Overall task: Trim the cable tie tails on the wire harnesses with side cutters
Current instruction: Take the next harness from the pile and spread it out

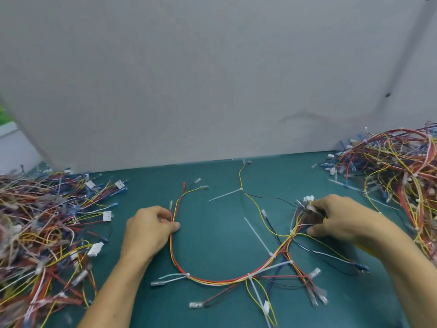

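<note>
Pinching the harness [212, 280] with our left hand [149, 230], we seemingly clutch its blurred connectors [308, 200] in our right hand [338, 216], wire piles [42, 221] flanking.

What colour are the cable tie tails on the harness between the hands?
White: the cable tie tails on the harness show best in the head view.

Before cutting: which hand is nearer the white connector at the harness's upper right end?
Right. The right hand is beside the white connector; the left hand grips wires far leftward.
</note>
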Tool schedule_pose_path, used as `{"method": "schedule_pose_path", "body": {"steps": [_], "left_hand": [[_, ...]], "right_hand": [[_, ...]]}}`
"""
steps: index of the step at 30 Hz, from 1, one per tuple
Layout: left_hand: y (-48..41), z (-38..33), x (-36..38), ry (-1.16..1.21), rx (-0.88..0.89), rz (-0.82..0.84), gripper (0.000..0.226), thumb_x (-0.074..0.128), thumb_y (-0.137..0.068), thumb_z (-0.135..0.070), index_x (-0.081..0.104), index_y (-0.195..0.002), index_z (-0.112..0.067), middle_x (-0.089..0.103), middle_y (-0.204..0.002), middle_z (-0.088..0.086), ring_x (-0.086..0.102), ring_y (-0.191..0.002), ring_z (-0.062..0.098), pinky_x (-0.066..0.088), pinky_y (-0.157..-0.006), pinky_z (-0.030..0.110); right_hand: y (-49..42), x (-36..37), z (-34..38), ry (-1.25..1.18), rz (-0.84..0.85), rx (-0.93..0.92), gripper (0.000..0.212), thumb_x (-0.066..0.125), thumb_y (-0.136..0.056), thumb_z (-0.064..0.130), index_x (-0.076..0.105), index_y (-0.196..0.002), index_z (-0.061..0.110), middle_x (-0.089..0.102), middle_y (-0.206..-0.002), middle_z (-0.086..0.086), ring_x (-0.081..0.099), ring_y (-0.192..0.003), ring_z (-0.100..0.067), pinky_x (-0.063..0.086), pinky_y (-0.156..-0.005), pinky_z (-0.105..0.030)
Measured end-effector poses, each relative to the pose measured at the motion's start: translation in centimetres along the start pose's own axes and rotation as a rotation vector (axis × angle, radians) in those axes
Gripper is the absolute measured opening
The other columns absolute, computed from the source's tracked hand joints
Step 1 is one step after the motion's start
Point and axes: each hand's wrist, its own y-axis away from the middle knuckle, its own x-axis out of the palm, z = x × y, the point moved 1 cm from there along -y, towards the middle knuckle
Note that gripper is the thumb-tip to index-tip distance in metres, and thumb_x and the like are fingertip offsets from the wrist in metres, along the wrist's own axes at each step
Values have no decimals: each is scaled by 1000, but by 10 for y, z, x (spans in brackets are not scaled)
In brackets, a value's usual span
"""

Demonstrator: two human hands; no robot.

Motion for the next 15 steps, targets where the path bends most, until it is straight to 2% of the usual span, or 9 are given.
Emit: {"method": "schedule_pose_path", "body": {"steps": [3,8,11,12,15], "left_hand": [[-2,1,-2,17,-21,-19,14,76,-75,-36,67,-66,-32,68,-72,-17,64,-87,17,43,-71,29],[-6,6,-12,-78,-20,-100,25,65,-80,-46,64,-59,-32,70,-79,-12,63,-91,23,49,-76,32],[-6,7,-15,-153,-3,-135,16,63,-81,-45,70,-81,-31,72,-98,-7,62,-101,25,50,-85,35],[-5,6,-16,-181,0,-155,20,63,-81,-44,71,-91,-29,72,-102,-6,61,-104,26,49,-89,37],[-2,2,-17,-292,13,-250,39,66,-81,-45,65,-116,-28,66,-116,-2,55,-113,29,39,-95,44]], "right_hand": [[-1,0,0,30,9,-10,24,76,-75,39,58,-77,23,62,-77,6,56,-72,-9,40,-59,-27],[2,-6,-2,38,28,-36,23,75,-77,38,59,-75,22,64,-75,5,56,-71,-8,41,-61,-23],[5,-12,-1,29,14,-45,20,74,-79,38,62,-78,23,66,-79,4,59,-76,-9,47,-69,-27],[6,-14,0,27,6,-50,18,74,-79,37,63,-79,23,67,-80,4,60,-77,-9,48,-71,-28],[9,-21,4,29,-42,-82,19,74,-80,35,60,-74,23,64,-74,2,57,-70,-8,43,-63,-25]]}}
